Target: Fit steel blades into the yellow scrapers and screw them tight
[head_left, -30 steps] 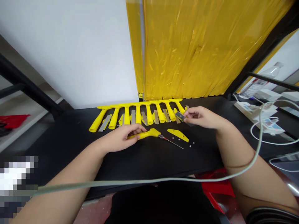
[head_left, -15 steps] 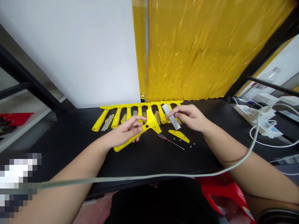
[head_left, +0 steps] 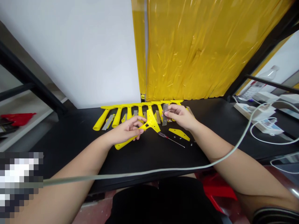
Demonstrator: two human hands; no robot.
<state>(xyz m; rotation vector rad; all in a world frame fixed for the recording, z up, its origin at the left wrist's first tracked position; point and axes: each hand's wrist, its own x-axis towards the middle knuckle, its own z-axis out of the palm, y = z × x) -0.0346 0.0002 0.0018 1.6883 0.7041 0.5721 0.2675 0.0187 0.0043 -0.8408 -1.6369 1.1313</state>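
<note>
My left hand (head_left: 131, 128) is closed around the handle of a yellow scraper (head_left: 153, 120), its wide head tilted up to the right. Between the thumb and fingers of my right hand (head_left: 178, 115) is a flat metal blade (head_left: 165, 114), held nearly upright just right of the scraper head. Below them on the black table lie a loose yellow clamp plate (head_left: 179, 134), a screwdriver (head_left: 171, 140) with a clear and red handle, and several small screws and nuts (head_left: 180, 138). Behind my hands stands a row of yellow scraper handles (head_left: 116, 116) with metal blades (head_left: 108, 122) and yellow plates between them.
A pale cable (head_left: 149, 172) crosses in front of my body and over my right forearm. To the right are white power strips (head_left: 259, 116) and a plastic bottle (head_left: 261, 82). A white panel (head_left: 93, 56) and yellow plastic sheeting (head_left: 198, 49) border the table's back.
My right hand has moved left toward the scraper head, and the blade in it has turned from slanted to nearly upright. My left hand stays almost in place with the scraper.
</note>
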